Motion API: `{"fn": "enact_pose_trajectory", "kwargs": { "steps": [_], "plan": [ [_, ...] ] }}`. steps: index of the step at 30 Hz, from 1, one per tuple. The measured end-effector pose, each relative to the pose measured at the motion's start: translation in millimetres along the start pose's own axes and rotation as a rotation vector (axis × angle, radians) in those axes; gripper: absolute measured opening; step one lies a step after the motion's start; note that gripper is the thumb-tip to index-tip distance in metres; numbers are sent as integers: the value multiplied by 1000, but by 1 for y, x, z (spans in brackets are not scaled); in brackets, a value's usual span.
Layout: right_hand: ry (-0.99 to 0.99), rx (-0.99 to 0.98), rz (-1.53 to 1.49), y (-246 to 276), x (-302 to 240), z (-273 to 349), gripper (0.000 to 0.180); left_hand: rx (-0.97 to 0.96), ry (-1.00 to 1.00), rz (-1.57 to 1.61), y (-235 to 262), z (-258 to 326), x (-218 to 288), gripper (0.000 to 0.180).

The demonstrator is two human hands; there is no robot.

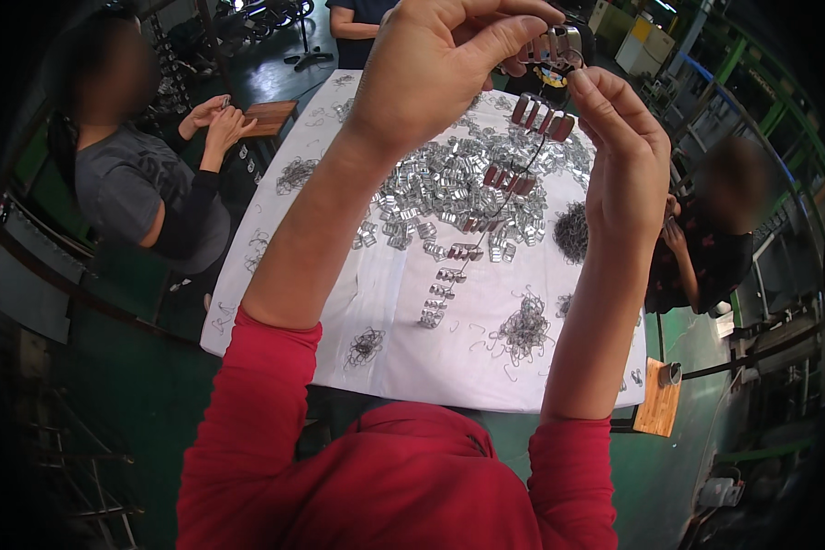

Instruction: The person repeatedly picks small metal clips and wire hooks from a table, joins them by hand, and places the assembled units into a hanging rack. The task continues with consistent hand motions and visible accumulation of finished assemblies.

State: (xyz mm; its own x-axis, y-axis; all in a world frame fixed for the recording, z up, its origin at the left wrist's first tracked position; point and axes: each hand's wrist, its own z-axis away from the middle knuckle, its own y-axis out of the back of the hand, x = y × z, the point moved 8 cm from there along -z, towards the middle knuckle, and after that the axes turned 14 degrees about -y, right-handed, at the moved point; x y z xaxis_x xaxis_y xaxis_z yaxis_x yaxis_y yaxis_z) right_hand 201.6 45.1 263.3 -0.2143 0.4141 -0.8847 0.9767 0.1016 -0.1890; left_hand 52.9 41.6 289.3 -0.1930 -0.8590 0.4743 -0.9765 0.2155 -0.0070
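Note:
Raised above the table, my left hand [422,78] pinches a shiny slotted metal clip [559,43] between thumb and fingers. My right hand [628,156] is closed just below it, thumb and forefinger together on a thin wire hook [575,59] at the clip's edge. From there hangs a chain of several like clips [543,117], joined one under another, its lower end near the white tabletop [449,367]. A large heap of loose metal clips [440,179] lies behind the chain.
Piles of wire hooks [525,328] lie on the table, with a smaller pile [367,346] at the near left and a dark one [572,234] at right. People stand at the left [151,192], right [706,247] and far side. A wooden stool [658,399] stands at the near-right corner.

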Motion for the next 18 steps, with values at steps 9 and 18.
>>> {"fn": "enact_pose_trajectory", "kwargs": {
  "steps": [9, 18],
  "plan": [
    [-43, -122, -13, 2, -5, 4, 16, -24, 60, -95, -16, 1, 18, 24],
    [-72, -470, -83, -2, -13, 24, 24, -130, -141, -188, -33, 8, 42, 24]
  ]
}}
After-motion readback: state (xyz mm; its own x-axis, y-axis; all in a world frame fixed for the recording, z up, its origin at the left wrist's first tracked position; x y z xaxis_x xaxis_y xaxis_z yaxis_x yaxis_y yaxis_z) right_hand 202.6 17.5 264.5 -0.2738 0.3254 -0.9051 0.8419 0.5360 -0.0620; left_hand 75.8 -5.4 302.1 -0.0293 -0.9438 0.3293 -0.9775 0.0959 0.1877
